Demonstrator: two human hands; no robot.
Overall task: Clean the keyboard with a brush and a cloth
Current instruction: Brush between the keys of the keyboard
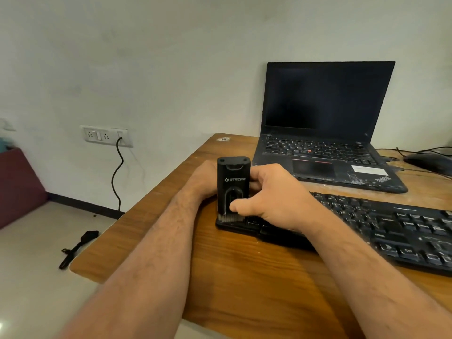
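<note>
A black block-shaped brush (233, 182) marked STRIFF stands upright, its bristles down on the left end of the black keyboard (391, 226). My right hand (276, 194) grips the brush, thumb on its front face and fingers round its right side. My left hand (204, 178) sits behind and left of the brush, mostly hidden by it; whether it holds the brush or the keyboard's corner cannot be seen. The keyboard lies slantwise across the wooden table (244, 277). No cloth is in view.
An open black laptop (322, 133) with a dark screen stands behind the keyboard. A black mouse (428, 161) and cables lie at the far right. On the floor to the left lies a small black tool (78, 248). A cable (117, 172) hangs from the wall socket.
</note>
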